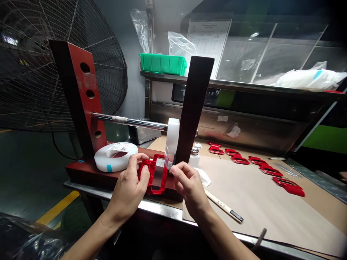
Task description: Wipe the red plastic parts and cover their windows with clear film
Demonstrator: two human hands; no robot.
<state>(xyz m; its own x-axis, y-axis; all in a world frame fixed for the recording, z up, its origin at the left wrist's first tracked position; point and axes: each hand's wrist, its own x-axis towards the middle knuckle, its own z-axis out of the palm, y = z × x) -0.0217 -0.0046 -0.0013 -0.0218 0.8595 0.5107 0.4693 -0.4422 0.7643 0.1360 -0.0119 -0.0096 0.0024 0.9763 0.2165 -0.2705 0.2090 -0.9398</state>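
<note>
My left hand is closed on a red plastic frame with a rectangular opening, held upright in front of the wooden stand. My right hand pinches the loose end of clear film beside the frame's right edge. That film hangs down from a roll on a metal rod between the stand's two uprights. A second white roll with a printed label lies flat on the stand's base, left of my left hand. Whether the film touches the frame I cannot tell.
Several red frames lie in a row on the brown paper. A marked wooden-handled tool and a white bottle are nearer. Behind are a shelf with a green bin and a large fan at left.
</note>
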